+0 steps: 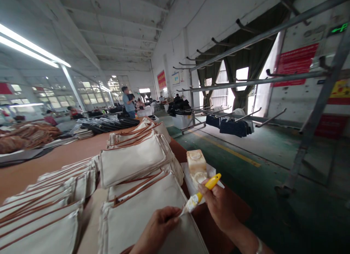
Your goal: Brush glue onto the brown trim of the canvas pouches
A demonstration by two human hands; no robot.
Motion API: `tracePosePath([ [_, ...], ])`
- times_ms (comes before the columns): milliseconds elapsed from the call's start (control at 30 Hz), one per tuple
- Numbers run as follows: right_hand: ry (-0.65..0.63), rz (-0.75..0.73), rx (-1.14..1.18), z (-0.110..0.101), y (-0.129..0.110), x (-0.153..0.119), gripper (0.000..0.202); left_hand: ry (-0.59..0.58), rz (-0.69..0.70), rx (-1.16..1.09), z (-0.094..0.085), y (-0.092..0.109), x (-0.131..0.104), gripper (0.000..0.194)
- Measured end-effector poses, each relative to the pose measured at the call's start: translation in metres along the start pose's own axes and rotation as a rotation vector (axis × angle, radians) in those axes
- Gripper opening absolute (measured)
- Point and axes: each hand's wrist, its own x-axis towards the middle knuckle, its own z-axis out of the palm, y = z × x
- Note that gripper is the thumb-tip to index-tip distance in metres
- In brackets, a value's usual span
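Note:
In my right hand [217, 203] is a brush with a yellow handle [212, 182], its bristle end [192, 203] coated in white paste. The bristles reach down to the fingertips of my left hand [161, 223], which are pinched together. What the left fingers hold is too small to make out. Under the left hand lies a cream bag piece [142, 225] with brown trim. Just beyond the right hand, a cut-open plastic container [196, 162], stained with paste, stands at the table's edge on white sheeting.
More cream pieces are stacked [133, 155] ahead and in rows [46, 206] at the left on the brown table [68, 152]. Dark pieces [109, 124] lie farther back. A metal rack [259, 79] with prongs stands at right. A person [128, 101] is in the distance.

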Motion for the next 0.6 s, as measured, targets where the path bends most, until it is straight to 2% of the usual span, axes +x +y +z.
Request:
tracePosePath([
  [100, 0.024, -0.052, -0.101, 0.002, 0.000, 0.003, 0.046, -0.036, -0.030, -0.091, 0.004, 0.007, -0.008, 0.038],
  [200, 0.074, -0.060, -0.129, -0.007, -0.002, 0.004, 0.046, -0.037, -0.032, -0.145, 0.006, 0.010, -0.013, 0.039],
  [300, 0.056, -0.054, -0.108, -0.015, -0.009, -0.001, 0.044, -0.022, -0.017, -0.137, 0.008, 0.012, -0.015, 0.039],
  [433, -0.018, -0.065, -0.095, -0.011, -0.017, -0.008, 0.042, -0.067, -0.057, -0.082, 0.011, 0.021, -0.019, 0.042],
  [600, 0.051, -0.087, -0.086, -0.009, -0.019, -0.009, 0.040, -0.093, -0.009, -0.125, 0.009, 0.021, -0.025, 0.040],
])
